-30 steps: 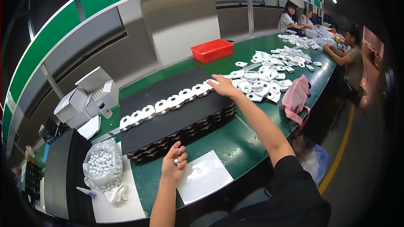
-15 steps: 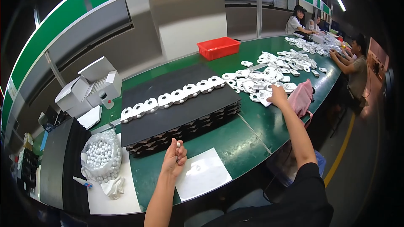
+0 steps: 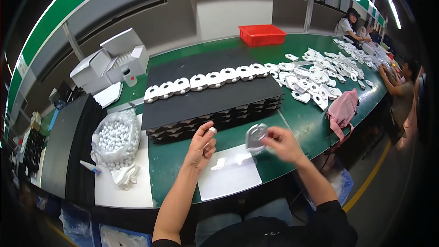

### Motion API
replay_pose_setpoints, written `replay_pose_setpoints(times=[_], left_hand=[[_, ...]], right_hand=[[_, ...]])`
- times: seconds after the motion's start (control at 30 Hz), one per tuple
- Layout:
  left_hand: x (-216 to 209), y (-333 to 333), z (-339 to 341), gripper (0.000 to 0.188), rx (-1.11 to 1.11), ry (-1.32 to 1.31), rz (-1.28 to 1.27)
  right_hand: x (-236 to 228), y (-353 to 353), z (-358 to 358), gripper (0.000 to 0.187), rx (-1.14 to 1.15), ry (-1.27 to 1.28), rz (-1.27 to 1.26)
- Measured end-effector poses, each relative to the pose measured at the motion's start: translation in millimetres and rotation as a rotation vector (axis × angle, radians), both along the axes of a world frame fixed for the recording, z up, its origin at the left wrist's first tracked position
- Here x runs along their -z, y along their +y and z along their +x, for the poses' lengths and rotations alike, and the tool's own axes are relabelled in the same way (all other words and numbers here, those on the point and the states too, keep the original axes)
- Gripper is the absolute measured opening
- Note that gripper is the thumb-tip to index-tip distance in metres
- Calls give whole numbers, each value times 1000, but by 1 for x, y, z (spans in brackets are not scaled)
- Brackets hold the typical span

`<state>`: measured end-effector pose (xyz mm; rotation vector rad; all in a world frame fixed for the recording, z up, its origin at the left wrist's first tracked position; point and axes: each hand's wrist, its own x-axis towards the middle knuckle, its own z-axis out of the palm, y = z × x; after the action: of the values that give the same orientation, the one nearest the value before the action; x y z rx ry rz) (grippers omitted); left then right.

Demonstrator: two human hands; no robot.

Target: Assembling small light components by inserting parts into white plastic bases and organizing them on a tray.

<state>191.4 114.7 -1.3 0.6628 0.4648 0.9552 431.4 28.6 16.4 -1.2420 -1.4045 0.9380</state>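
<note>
nearest to me, over the green bench (image 3: 297, 130), the left grip (image 3: 200, 148) is curled and clamped on a small white ball (image 3: 212, 130). the right grip (image 3: 284, 146) is clamped on a whitish part (image 3: 256, 137) with a round opening, blurred for me, raised near the far corner of a white sheet (image 3: 231, 174). at left i see a clear bag of white balls (image 3: 116, 135). farther, one row of white parts (image 3: 198, 82) lies across a stack of black boards (image 3: 206, 105). at right is a pink bag (image 3: 343, 112), then a pile of white parts (image 3: 315, 84), and most far, a red bin (image 3: 263, 39).
</note>
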Motion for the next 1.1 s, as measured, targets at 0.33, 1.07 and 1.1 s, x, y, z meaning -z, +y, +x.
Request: replay_pose_setpoints(times=[0.33, 1.07, 1.1], left_hand=[[3, 4, -3, 20, 2, 13, -2], [-1, 1, 0, 26, 47, -20, -1], [-1, 0, 0, 26, 48, -20, 1]], right_hand=[[42, -5, -71, 14, -75, -23, 0], [36, -10, -79, 11, -31, -451, 304], [36, -10, -79, 11, -29, -452, 305]])
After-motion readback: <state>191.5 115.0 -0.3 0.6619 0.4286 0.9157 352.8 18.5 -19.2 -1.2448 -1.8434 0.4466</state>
